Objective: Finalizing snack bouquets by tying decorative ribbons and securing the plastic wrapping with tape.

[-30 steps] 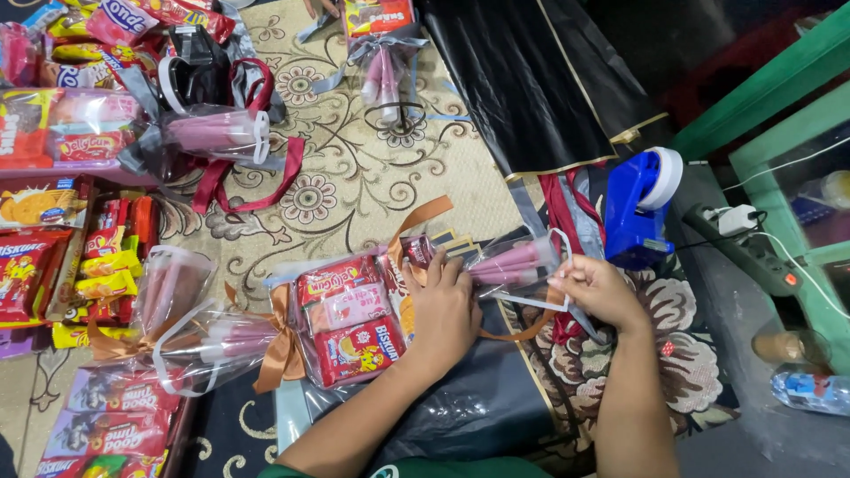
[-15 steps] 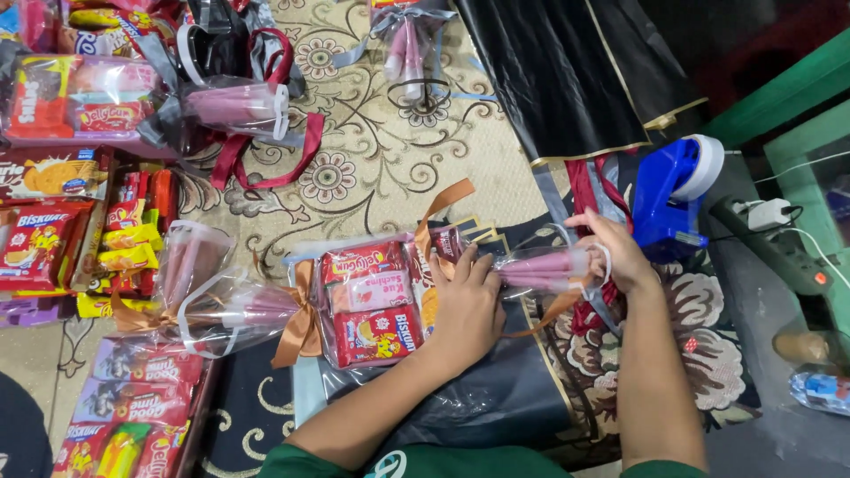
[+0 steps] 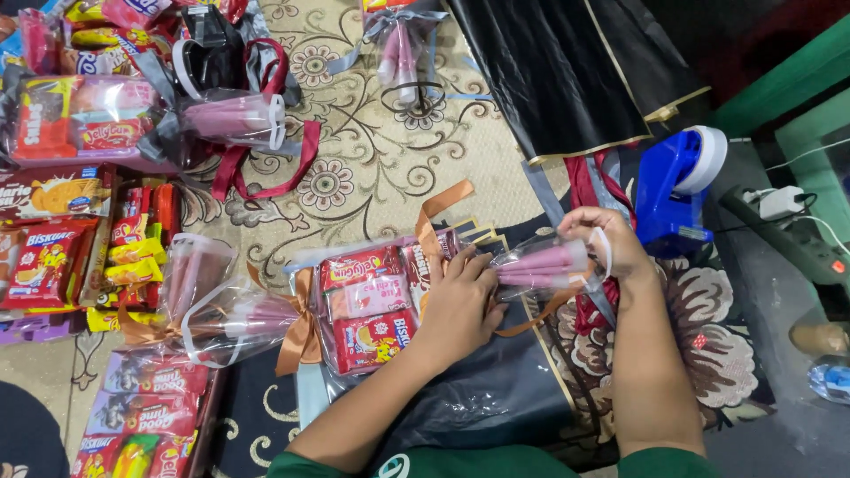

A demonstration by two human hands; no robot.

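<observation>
On patterned carpet [image 3: 372, 168], left hand [image 3: 460, 305] flat on snack bundle [image 3: 367, 305], right hand [image 3: 606, 243] gripping its cellophane neck [image 3: 544, 264]

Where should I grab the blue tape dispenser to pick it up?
Probably by the narrow blue body of the tape dispenser, coming from above with fingers on its two flat sides. It stands clear on the floor beside the right hand, and the white tape roll at its far end looks too round to pinch.

left hand [image 3: 460, 301] is being pressed flat, fingers spread | right hand [image 3: 606, 243] is being curled shut, farther right | both forearms are being extended from the near edge
</observation>
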